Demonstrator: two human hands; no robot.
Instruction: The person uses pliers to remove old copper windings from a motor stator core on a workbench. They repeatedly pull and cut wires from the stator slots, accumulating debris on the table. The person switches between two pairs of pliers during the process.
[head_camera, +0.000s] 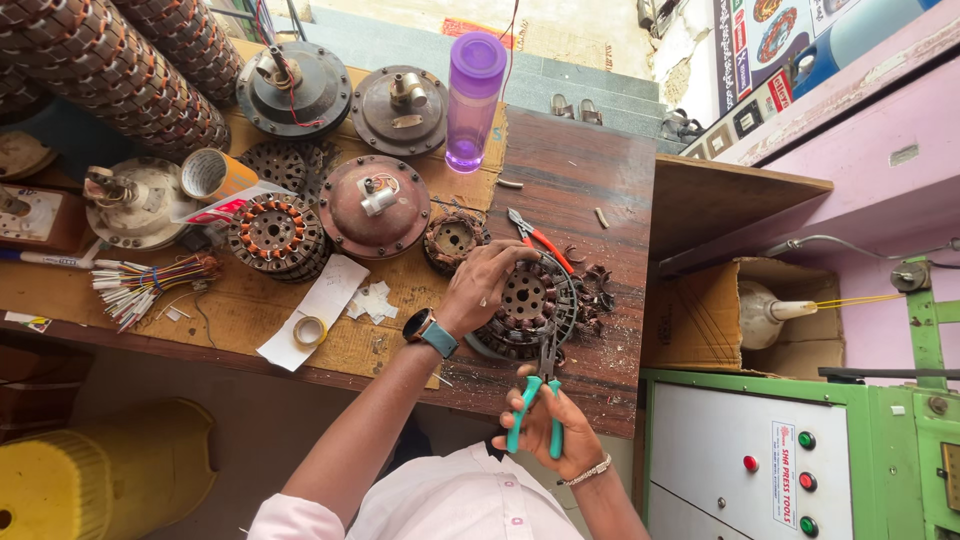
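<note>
The left hand (483, 285) presses its fingers down on the rim of a round motor stator (524, 308) on the table (590, 180). The right hand (556, 430), fingers clenched around teal-handled pliers (538, 400), points their nose at the stator's near edge. Red-handled cutters (538, 238) lie just beyond the left fingers.

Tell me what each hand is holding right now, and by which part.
The right hand holds pliers by the teal handles. The left hand grips the round stator core by its upper left rim.

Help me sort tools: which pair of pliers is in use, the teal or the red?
The teal-handled pliers, gripped by the right hand at the stator. The red-handled pair lies untouched.
</note>
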